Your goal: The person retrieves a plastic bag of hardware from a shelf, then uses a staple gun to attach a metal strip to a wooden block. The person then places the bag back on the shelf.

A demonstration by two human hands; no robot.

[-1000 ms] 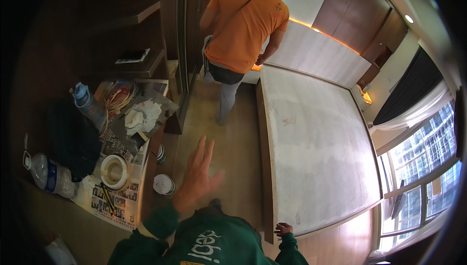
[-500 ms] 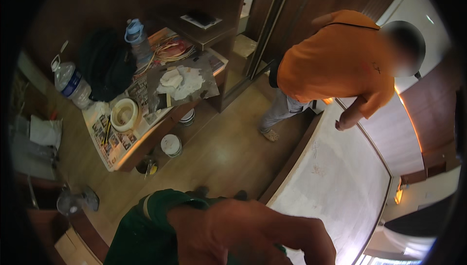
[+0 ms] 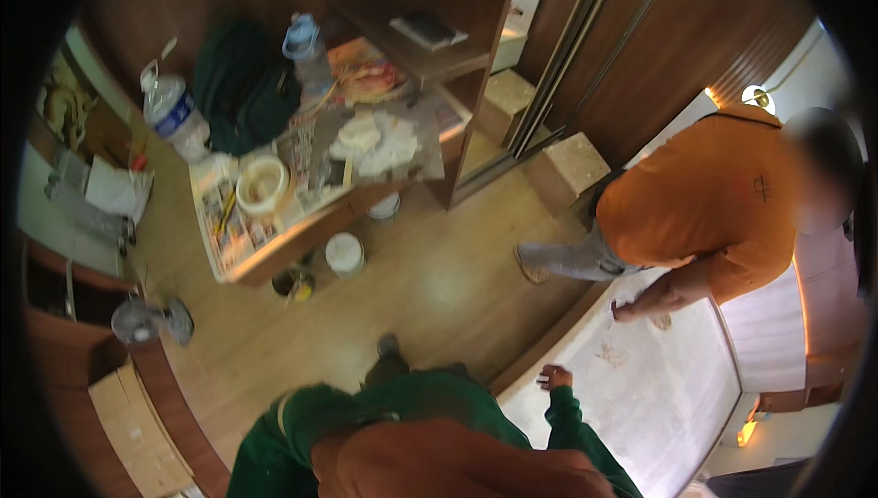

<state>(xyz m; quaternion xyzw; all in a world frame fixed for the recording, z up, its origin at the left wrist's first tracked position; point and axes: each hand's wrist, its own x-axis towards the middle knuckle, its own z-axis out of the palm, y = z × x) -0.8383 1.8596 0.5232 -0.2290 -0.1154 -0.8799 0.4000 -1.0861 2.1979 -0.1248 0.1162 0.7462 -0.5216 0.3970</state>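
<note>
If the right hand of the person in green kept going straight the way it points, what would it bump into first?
Probably the long brown side edge of the pale, flat platform. Depth is unclear, though: the right hand might pass above it, over the light-brown wooden floor.

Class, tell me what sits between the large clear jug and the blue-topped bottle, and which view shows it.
A dark bag sits between the large clear jug and the blue-topped bottle; the head view shows it.

Grey fan, clear jug beside dark bag
</note>
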